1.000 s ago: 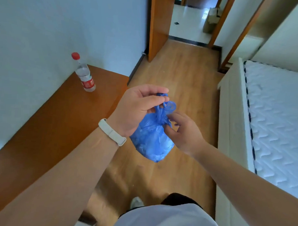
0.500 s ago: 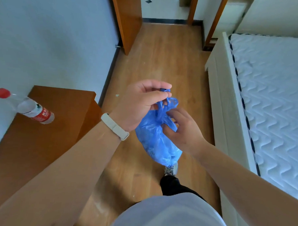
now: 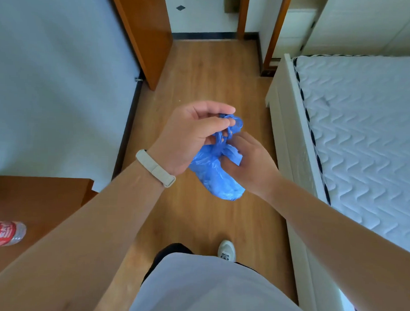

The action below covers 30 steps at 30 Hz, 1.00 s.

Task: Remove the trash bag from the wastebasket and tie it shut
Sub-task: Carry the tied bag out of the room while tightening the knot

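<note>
Trash bag [image 3: 216, 176] out, no wastebasket in my view. Left hand [image 3: 190, 136] pinches gathered neck; right hand [image 3: 250, 161] grips bag under it. I judge knot unfinished.

Small blue trash bag [image 3: 216, 176], crumpled and bulging, neck gathered into twisted loops at top, hanging tilted in mid-air

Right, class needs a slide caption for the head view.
Both hands, left hand and right hand, knot a blue trash bag.

one blue trash bag [image 3: 216, 176], two hands, one water bottle [image 3: 5, 233], one shoe [image 3: 227, 250], one wristband [image 3: 156, 168]
</note>
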Motion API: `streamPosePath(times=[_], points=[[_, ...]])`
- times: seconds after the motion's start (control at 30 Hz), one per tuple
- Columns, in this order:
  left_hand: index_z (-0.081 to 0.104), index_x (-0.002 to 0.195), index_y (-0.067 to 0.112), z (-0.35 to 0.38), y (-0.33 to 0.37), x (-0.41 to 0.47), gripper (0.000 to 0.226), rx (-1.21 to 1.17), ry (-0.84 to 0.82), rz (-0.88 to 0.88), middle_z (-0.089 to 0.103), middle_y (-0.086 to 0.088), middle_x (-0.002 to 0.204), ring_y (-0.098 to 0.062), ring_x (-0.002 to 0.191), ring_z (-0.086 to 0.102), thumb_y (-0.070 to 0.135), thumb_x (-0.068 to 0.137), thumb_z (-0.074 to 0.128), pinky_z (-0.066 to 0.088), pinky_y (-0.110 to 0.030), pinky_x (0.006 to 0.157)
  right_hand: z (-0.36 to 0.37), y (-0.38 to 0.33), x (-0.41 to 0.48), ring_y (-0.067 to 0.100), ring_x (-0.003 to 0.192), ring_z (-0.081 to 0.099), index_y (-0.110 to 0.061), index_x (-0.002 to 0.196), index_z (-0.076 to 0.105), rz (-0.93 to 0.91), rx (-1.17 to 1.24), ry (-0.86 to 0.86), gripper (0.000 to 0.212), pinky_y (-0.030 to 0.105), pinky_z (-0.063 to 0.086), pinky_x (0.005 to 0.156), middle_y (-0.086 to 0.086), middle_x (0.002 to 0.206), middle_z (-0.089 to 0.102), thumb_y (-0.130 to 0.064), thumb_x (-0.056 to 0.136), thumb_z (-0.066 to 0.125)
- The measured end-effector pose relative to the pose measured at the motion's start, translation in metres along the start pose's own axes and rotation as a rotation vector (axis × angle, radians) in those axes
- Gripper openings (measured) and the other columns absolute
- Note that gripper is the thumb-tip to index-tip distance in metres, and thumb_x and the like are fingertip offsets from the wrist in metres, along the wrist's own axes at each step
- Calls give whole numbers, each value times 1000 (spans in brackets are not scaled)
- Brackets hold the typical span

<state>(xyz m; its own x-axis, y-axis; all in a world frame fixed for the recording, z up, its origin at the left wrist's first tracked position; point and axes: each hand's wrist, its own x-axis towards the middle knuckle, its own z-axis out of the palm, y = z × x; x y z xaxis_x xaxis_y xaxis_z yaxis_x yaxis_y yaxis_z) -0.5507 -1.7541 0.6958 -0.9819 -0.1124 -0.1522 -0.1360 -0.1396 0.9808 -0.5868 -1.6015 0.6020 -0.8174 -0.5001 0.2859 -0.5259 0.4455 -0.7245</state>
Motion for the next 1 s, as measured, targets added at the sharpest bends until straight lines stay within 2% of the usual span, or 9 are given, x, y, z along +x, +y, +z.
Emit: streamPosePath(times=[0.1,0.23,0.33,0.5,0.7,0.83,1.0], points=[[75,87,17,-16,7,31,18,-14,-10,30,71,-8,83,-19,75,65,4,77,67,52,-30,70,2,4,27,21,78,56,-7,97,65,-9,-19,45,19,31,46,66,2,89,60,-8,78,65],[74,88,16,-42,12,74,18,-35,-52,41,72,-7,82,-18,73,65,5,76,66,52,-30,70,16,9,65,16,83,56,-11,103,66,26,-40,72,24,25,46,69,-3,96,59,-7,79,66],[74,89,14,-66,16,110,19,-74,-94,38,73,-7,80,-17,73,66,2,78,65,52,-28,68,34,12,100,10,81,51,-10,102,66,43,-83,85,24,15,41,70,-7,94,56,-9,79,67],[73,91,12,-131,42,177,19,-86,-156,62,71,-9,81,-17,71,65,-1,81,64,51,-26,64,70,7,180,15,89,57,-13,105,65,130,-139,79,25,29,49,76,-2,97,62,-19,81,63],[74,90,14,-220,73,249,20,-76,-178,93,73,-5,79,-17,70,64,0,80,63,51,-28,65,122,-15,281,10,86,55,-14,103,66,125,-123,114,23,17,44,74,-5,96,59,-10,81,66],[73,89,14,-256,86,285,19,-75,-158,90,71,-9,81,-16,69,64,4,76,65,51,-26,63,149,-18,333,16,88,58,-14,102,66,173,-76,82,20,30,48,76,-2,98,60,-14,82,66],[74,87,16,-285,94,332,19,-68,-142,90,72,-5,79,-17,71,64,4,78,64,51,-27,64,166,-13,391,7,90,53,-16,105,65,157,-60,46,22,12,40,75,-9,99,56,-14,83,64]])
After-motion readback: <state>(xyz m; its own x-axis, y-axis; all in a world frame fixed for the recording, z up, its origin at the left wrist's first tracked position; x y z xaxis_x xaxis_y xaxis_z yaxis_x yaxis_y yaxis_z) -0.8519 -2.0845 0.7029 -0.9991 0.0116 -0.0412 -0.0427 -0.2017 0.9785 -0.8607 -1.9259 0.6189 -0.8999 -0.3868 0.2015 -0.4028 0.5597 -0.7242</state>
